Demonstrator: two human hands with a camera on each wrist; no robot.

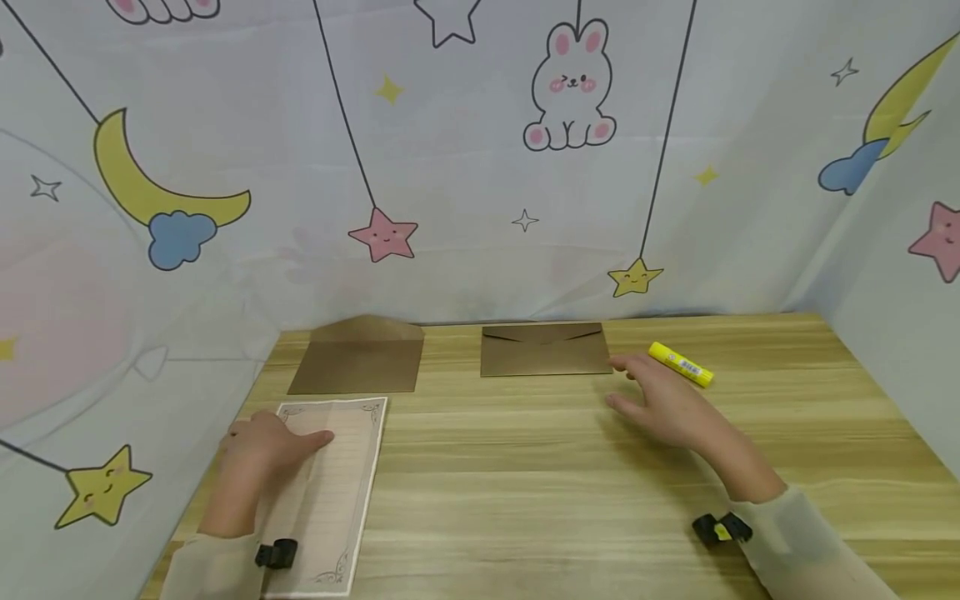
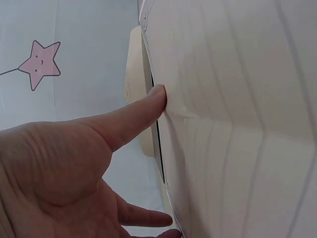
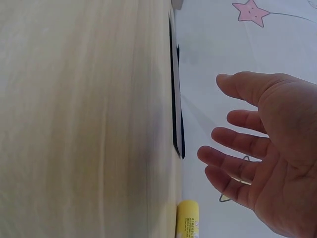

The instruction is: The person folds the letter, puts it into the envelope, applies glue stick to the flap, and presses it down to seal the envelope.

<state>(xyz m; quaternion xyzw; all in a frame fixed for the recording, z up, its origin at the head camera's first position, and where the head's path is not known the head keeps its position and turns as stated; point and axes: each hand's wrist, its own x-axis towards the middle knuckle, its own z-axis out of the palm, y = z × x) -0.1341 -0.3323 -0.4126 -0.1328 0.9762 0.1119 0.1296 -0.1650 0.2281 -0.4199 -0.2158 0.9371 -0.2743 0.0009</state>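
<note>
My left hand (image 1: 266,450) lies at the left side of a sheet of lined letter paper (image 1: 341,483) with ornate corners. Its thumb (image 2: 143,111) is straight and touches the paper, while the other fingers reach toward the sheet's edge. Over the wood-grain table, my right hand (image 1: 660,404) is held with fingers spread and nothing in its palm. Its fingertips are near the right end of a brown envelope (image 1: 543,354) with its flap folded down. A yellow glue stick (image 1: 681,364) lies just beyond that hand.
Behind the letter paper, a second brown envelope (image 1: 356,362) lies with its flap raised. A white cloth (image 1: 465,167) printed with stars, moons and a rabbit hangs along the back and sides of the wooden table (image 1: 495,500).
</note>
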